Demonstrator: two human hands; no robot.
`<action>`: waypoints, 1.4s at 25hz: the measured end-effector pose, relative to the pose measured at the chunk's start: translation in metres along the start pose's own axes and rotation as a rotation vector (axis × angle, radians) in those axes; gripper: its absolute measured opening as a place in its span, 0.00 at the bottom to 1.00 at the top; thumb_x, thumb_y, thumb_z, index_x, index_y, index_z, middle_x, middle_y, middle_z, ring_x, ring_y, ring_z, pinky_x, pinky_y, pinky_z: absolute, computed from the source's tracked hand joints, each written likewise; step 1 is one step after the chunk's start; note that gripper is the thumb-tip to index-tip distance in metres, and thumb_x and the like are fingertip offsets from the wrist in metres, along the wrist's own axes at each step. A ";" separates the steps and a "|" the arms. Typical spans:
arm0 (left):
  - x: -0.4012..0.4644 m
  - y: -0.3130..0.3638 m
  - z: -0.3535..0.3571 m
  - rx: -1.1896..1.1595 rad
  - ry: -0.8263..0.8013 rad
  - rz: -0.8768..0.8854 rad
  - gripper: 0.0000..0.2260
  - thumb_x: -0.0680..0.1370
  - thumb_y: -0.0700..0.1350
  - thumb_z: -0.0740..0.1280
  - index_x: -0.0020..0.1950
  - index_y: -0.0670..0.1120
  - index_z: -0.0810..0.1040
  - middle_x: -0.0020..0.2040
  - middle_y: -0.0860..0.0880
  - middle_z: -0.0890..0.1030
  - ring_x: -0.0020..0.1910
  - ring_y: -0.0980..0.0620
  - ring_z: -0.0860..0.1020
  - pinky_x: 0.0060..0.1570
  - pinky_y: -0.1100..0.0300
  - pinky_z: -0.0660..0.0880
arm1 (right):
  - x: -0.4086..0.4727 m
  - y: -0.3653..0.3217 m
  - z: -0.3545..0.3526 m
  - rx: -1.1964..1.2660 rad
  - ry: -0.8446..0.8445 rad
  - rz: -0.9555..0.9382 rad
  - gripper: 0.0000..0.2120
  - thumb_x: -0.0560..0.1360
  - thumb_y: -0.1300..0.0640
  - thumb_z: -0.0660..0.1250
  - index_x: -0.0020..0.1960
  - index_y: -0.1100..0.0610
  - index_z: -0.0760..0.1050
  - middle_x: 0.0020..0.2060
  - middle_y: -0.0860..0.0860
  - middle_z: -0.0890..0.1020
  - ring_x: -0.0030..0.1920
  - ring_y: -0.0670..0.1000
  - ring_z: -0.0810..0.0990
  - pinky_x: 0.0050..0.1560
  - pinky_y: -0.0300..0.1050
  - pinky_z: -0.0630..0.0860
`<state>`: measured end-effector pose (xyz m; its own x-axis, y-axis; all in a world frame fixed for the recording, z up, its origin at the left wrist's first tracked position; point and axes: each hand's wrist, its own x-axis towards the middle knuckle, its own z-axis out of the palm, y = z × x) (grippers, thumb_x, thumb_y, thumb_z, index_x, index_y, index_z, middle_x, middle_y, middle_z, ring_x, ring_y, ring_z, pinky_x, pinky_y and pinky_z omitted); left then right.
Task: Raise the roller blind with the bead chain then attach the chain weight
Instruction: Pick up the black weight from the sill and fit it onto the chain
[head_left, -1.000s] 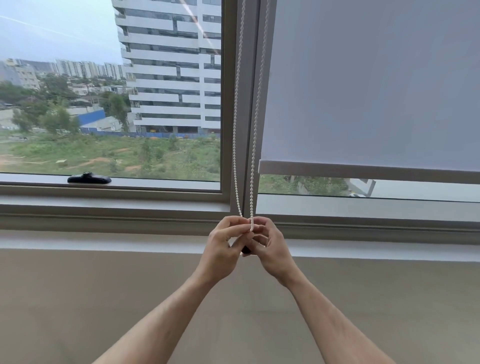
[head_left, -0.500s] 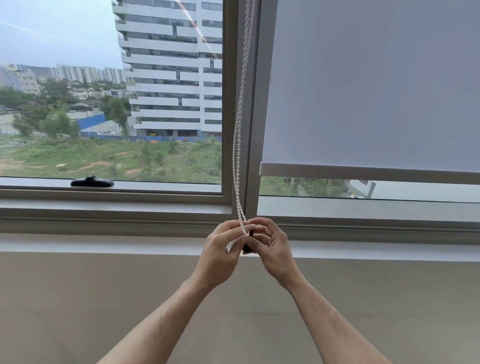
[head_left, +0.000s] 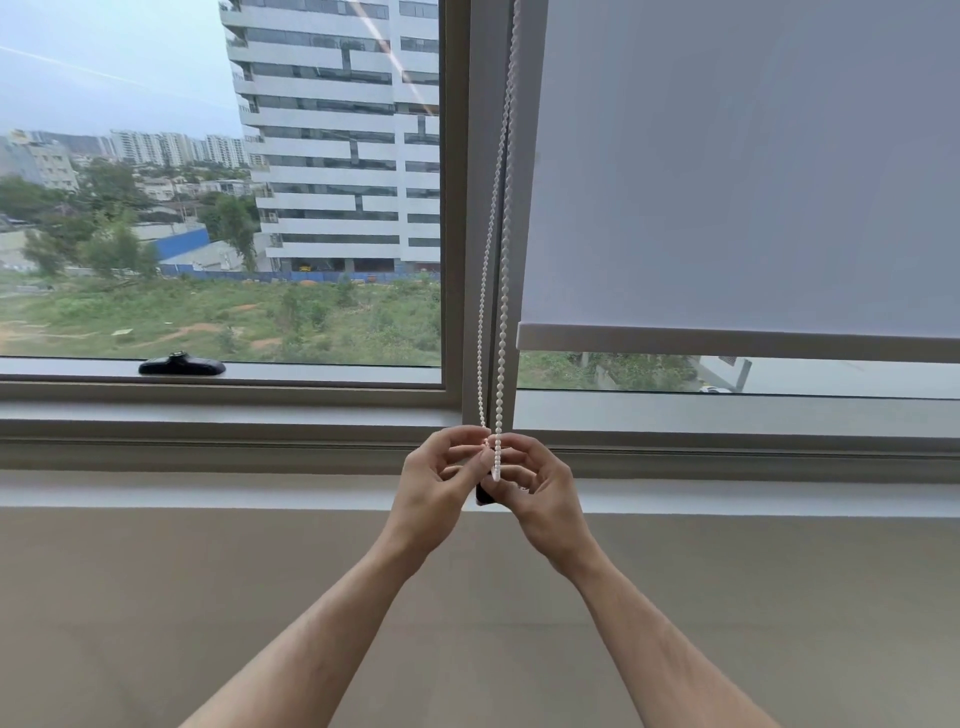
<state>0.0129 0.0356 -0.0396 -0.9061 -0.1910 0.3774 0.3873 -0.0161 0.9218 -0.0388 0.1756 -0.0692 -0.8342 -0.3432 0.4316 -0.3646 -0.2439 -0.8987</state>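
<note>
Head view: the left hand (head_left: 434, 483) and right hand (head_left: 540, 488) meet below the window frame (head_left: 467, 208). Fingers of both hands pinch the 2 strands of the bead chain (head_left: 500, 332) over a dark weight (head_left: 484, 494). The blind (head_left: 748, 171) hangs nearly lowered at right.

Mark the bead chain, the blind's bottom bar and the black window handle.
bead chain (head_left: 500, 332), head view, right strand above the hands
bottom bar (head_left: 727, 343), head view, middle of its front face
window handle (head_left: 182, 366), head view, centre of its black body
</note>
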 end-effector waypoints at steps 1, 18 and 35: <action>0.001 0.001 -0.001 -0.032 -0.019 -0.027 0.07 0.76 0.43 0.72 0.52 0.52 0.83 0.47 0.49 0.87 0.48 0.54 0.85 0.45 0.65 0.79 | 0.000 0.000 -0.001 -0.001 0.006 -0.003 0.17 0.70 0.57 0.77 0.58 0.49 0.80 0.46 0.53 0.85 0.45 0.56 0.85 0.48 0.54 0.83; 0.014 0.009 0.006 -0.120 -0.237 -0.150 0.16 0.73 0.36 0.75 0.58 0.49 0.81 0.55 0.45 0.85 0.54 0.43 0.84 0.48 0.54 0.82 | 0.003 -0.012 -0.010 -0.045 0.061 -0.082 0.20 0.68 0.57 0.77 0.56 0.39 0.79 0.48 0.46 0.86 0.52 0.50 0.85 0.49 0.46 0.82; 0.017 0.005 0.004 -0.134 -0.179 -0.163 0.17 0.68 0.39 0.77 0.53 0.55 0.84 0.54 0.47 0.85 0.50 0.49 0.83 0.49 0.49 0.82 | 0.017 0.027 -0.052 -0.083 0.458 0.179 0.07 0.74 0.64 0.72 0.46 0.52 0.82 0.33 0.46 0.83 0.32 0.46 0.78 0.34 0.36 0.78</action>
<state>-0.0015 0.0363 -0.0284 -0.9694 0.0007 0.2456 0.2421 -0.1642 0.9563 -0.0840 0.2101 -0.0906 -0.9759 0.0650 0.2083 -0.2156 -0.1384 -0.9666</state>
